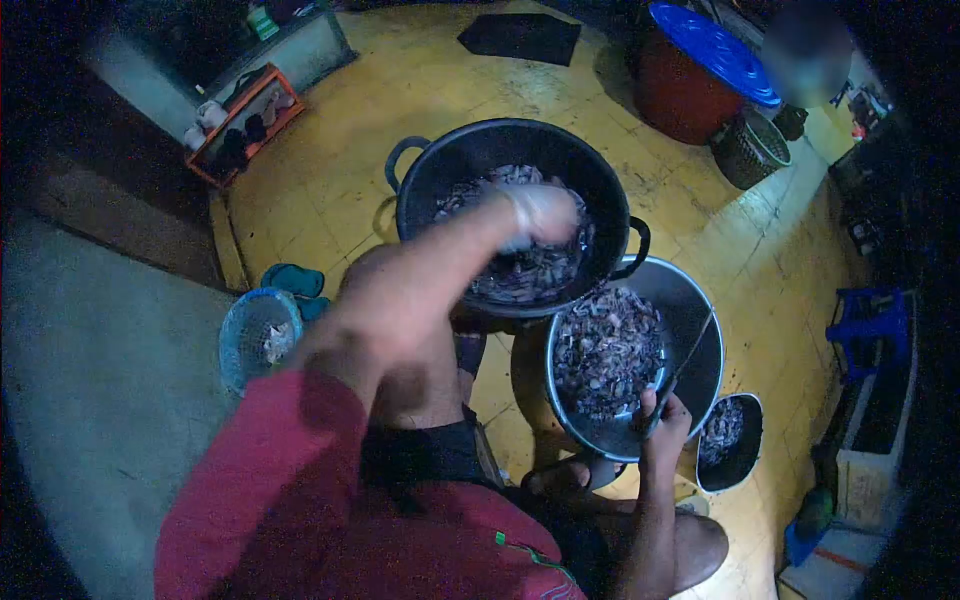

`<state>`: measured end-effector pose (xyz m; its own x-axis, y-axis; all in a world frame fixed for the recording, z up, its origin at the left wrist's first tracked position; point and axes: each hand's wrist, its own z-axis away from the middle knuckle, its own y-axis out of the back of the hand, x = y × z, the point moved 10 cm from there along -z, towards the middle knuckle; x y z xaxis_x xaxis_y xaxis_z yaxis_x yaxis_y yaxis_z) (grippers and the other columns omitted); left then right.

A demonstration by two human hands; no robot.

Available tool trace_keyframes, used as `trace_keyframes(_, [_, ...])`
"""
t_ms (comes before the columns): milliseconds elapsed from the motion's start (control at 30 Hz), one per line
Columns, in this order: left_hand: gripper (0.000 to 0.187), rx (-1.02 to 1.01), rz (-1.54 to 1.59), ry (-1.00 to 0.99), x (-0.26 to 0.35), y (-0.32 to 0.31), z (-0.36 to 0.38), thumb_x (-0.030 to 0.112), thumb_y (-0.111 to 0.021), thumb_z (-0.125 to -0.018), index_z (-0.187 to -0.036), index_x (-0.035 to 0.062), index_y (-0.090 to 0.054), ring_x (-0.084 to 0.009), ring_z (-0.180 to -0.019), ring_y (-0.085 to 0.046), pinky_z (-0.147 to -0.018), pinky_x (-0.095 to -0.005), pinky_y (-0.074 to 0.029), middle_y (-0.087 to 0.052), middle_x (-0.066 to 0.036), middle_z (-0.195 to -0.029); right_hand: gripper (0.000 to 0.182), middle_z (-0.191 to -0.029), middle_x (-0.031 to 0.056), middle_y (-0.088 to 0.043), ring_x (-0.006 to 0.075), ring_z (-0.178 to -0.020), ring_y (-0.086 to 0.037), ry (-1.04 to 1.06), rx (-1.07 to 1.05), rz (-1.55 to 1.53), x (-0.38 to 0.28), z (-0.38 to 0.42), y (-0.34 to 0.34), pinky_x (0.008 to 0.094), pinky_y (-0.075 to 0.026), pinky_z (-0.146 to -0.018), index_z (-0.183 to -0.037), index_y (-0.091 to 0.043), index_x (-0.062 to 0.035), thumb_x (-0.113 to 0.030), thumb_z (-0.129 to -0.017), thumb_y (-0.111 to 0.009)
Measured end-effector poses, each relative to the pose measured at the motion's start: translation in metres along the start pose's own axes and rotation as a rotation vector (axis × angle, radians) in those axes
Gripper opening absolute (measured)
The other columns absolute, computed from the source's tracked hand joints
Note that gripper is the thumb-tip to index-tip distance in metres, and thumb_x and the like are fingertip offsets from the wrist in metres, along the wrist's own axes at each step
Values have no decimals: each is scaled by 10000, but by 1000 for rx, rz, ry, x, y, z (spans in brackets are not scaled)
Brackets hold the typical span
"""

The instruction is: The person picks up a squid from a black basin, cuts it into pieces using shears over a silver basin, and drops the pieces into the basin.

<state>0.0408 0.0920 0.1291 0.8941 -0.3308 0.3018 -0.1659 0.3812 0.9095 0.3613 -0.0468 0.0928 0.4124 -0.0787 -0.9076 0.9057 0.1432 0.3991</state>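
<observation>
My left hand [552,215] reaches into a large black two-handled tub [415,215], over a heap of small greyish-purple pieces [525,275]. It is smeared by motion, with something whitish around it, and its fingers cannot be made out. At the lower right, my right hand [668,420] is closed around the handle of a knife [692,352], the thin dark blade pointing up and away. That hand is at the near rim of a wide metal basin [705,300], which holds more cut pieces [610,350] of the same kind, heaped toward its left side.
A smaller container [740,465] of similar pieces stands right of the basin. At left are a light-blue basket [235,350] and green slippers [292,278]. Farther off are an orange shoe rack [245,125], a red bin [680,90] with a blue lid, a woven basket [745,150] and a blue stool [868,325].
</observation>
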Motion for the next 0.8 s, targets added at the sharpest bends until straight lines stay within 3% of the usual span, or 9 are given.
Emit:
trace_keyframes(100, [229,-51,-130,370,-117,-13,24,171,-575,-764,-899,52,-717,-341,-855,-669,-773,-454,-523,-686,-194,-944,402,-600,0,-522,89,-511,-486,8,2,57,-3,1,-2,249,-372,-468,-717,-552,-28,-372,-871,-692])
trace_keyframes(167, [268,-149,-53,517,-186,-75,35,184,-586,-784,-990,64,-708,-324,-943,-667,-831,-432,-529,-679,-174,-1053,401,-602,2,-527,90,-517,-487,-18,12,101,-8,2,-1,249,-378,-474,-730,-565,-20,-374,-867,-697])
trace_keyframes(233, [331,-229,-184,589,-144,-69,74,206,-602,-797,-1079,48,-675,-325,-1036,-644,-898,-410,-520,-652,-181,-1136,361,-696,69,-631,118,-649,-505,-97,-33,-7,-16,5,-8,302,-447,-631,-828,-646,39,-311,-827,-734])
trace_keyframes(333, [359,-135,-92,731,-170,-107,68,152,-621,-787,-1123,34,-664,-301,-1133,-603,-964,-386,-483,-617,-173,-1226,410,-624,21,-562,91,-529,-500,-6,-3,129,-20,2,-6,254,-405,-497,-761,-596,7,-374,-851,-719])
trace_keyframes(500, [408,-277,-134,733,-166,-126,66,121,-605,-789,-1187,35,-629,-302,-1177,-573,-976,-382,-477,-574,-181,-1286,380,-626,12,-569,86,-531,-502,-34,-12,130,-18,4,-4,253,-405,-501,-761,-608,4,-346,-848,-726])
trace_keyframes(567, [380,-156,-267,653,-162,-119,63,120,-594,-805,-1173,42,-644,-303,-1163,-584,-965,-391,-485,-588,-174,-1269,379,-612,3,-564,93,-530,-499,-63,-36,152,-7,0,-6,263,-405,-502,-761,-608,9,-341,-846,-728])
trace_keyframes(700, [342,-239,-224,695,-170,-120,62,113,-561,-828,-1148,55,-666,-303,-1145,-596,-951,-402,-494,-608,-169,-1241,389,-587,8,-556,98,-528,-496,27,2,90,-27,3,-2,275,-404,-500,-740,-607,11,-344,-836,-735])
trace_keyframes(767, [295,9,-99,764,-205,-130,59,116,-616,-735,-995,2,-697,-331,-1017,-652,-885,-400,-532,-667,-204,-1082,404,-563,14,-546,92,-537,-492,-7,-11,121,-48,9,0,283,-398,-503,-706,-602,13,-347,-816,-748])
trace_keyframes(800, [309,-32,-178,735,-187,-117,60,141,-634,-727,-1002,15,-698,-342,-997,-657,-890,-409,-528,-673,-214,-1044,419,-570,37,-565,97,-554,-501,4,4,172,-54,10,3,298,-412,-523,-696,-613,22,-358,-796,-759])
